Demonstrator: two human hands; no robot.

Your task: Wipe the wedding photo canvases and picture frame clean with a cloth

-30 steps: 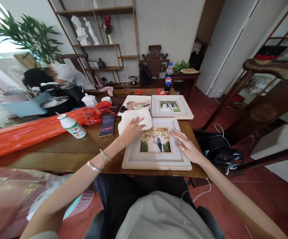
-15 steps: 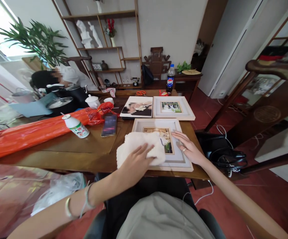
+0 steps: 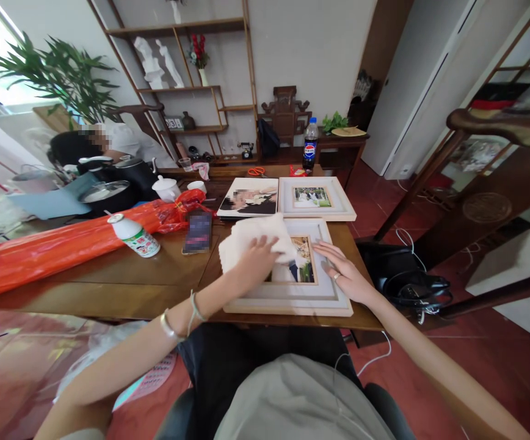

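Note:
A folded white cloth [image 3: 242, 241] lies over the left part of a white picture frame [image 3: 287, 300] near the table's front edge. My left hand [image 3: 256, 263] has hold of the cloth from above, fingers bent and partly spread, pressing it onto the frame. Part of the small wood-edged photo [image 3: 306, 263] inside the frame shows to the right of the cloth; the rest is hidden. My right hand [image 3: 345, 275], with a ring on one finger, rests open on the frame's right side, fingers stretched out.
Behind lie a photo panel [image 3: 249, 197] and a second white frame [image 3: 317, 198]. Leftward are a phone [image 3: 197, 232], a white bottle [image 3: 134, 235] and a long red plastic-wrapped bundle [image 3: 63, 244]. Orange scissors [image 3: 256, 172] and a cola bottle [image 3: 309, 146] stand farther back. A person [image 3: 127, 137] is at far left.
My left hand and the cloth have moved away from me over the frame, uncovering its lower left part. My right hand stays on the frame's right side.

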